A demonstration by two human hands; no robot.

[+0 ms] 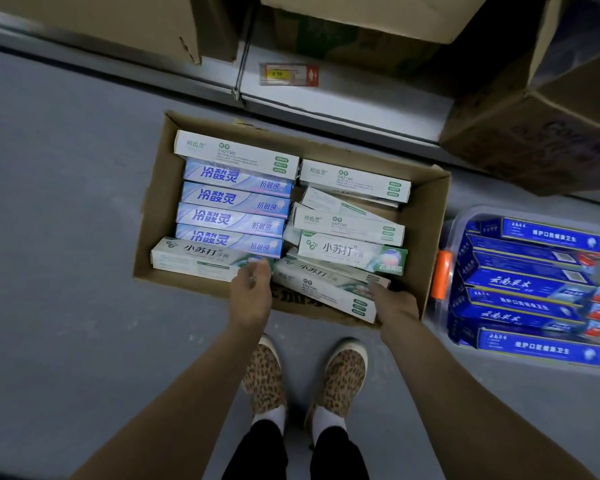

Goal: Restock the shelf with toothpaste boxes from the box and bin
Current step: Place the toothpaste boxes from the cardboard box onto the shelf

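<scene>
An open cardboard box point(160, 188) lies on the grey floor below me, packed with several white, green and pale blue toothpaste boxes. My left hand point(252, 289) grips the near left end of a small stack of white toothpaste boxes point(326, 284) at the box's front edge. My right hand point(394, 301) grips the stack's right end. A clear plastic bin point(445, 233) with several dark blue toothpaste boxes point(530, 292) sits to the right. The bottom shelf point(326, 98) runs across the top, with a price tag point(288, 75) on its edge.
Brown cartons stand on the bottom shelf, and one large carton point(534, 133) overhangs its edge at the upper right, above the bin. My feet in leopard-print shoes point(305, 375) stand just behind the cardboard box. Grey floor stretches to the left.
</scene>
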